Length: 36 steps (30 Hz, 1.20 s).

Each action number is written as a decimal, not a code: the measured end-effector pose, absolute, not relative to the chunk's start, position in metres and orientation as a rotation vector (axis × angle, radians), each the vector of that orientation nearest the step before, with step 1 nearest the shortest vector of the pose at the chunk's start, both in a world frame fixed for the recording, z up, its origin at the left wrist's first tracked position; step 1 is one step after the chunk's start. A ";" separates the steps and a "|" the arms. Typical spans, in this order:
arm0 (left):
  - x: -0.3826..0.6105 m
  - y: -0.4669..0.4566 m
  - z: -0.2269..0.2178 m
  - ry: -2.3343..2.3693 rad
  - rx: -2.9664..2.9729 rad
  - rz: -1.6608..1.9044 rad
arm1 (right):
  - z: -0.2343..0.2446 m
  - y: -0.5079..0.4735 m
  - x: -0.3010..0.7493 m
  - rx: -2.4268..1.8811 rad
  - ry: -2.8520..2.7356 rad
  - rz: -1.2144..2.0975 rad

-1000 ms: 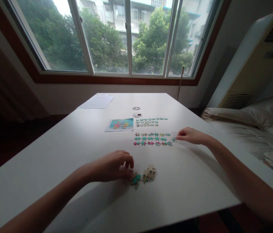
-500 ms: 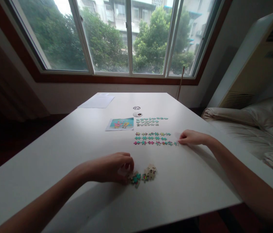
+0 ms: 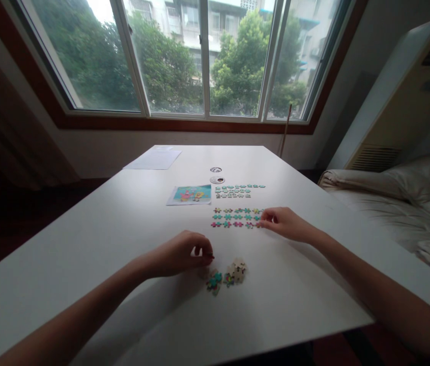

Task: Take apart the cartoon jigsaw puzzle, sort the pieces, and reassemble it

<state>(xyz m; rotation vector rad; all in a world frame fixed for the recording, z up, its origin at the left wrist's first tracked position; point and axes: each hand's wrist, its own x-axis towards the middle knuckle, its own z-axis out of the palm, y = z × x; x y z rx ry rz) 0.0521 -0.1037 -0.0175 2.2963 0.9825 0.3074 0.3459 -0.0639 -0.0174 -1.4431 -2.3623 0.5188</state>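
Observation:
My left hand [image 3: 190,252] is raised a little above the table, thumb and fingers pinched on a small dark puzzle piece [image 3: 210,256]. Just below it lies a loose pile of puzzle pieces [image 3: 236,270], some face up in teal, others showing plain backs. My right hand [image 3: 281,222] is at the right end of the near rows of puzzle pieces [image 3: 238,217], its fingers bent together over the row ends. Whether it grips a piece there is hidden. Farther back are more rows of teal pieces [image 3: 233,191], edge-shaped.
A colourful picture sheet [image 3: 192,194] lies left of the rows. Two small round items [image 3: 217,180] are behind it, and white paper [image 3: 153,158] sits at the far left of the white table [image 3: 85,244]. A padded sofa [image 3: 375,203] stands along the right.
My left hand has lifted from the pile with a puzzle piece between its fingertips. My right hand has moved left, now covering the right ends of the near rows.

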 end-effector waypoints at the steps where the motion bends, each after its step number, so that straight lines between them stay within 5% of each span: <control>1: 0.054 -0.103 -0.019 1.008 2.240 0.356 | -0.019 -0.070 0.338 -1.383 -2.361 0.523; 8: 0.076 -0.110 -0.033 1.079 1.878 0.533 | -0.027 -0.111 0.292 -1.037 -2.314 0.565; 15: 0.090 -0.125 -0.029 1.187 2.149 0.506 | -0.031 -0.125 0.281 -0.924 -2.281 0.570; 36: 0.061 -0.114 -0.012 1.158 2.303 0.400 | -0.020 -0.092 0.303 -1.128 -1.950 0.891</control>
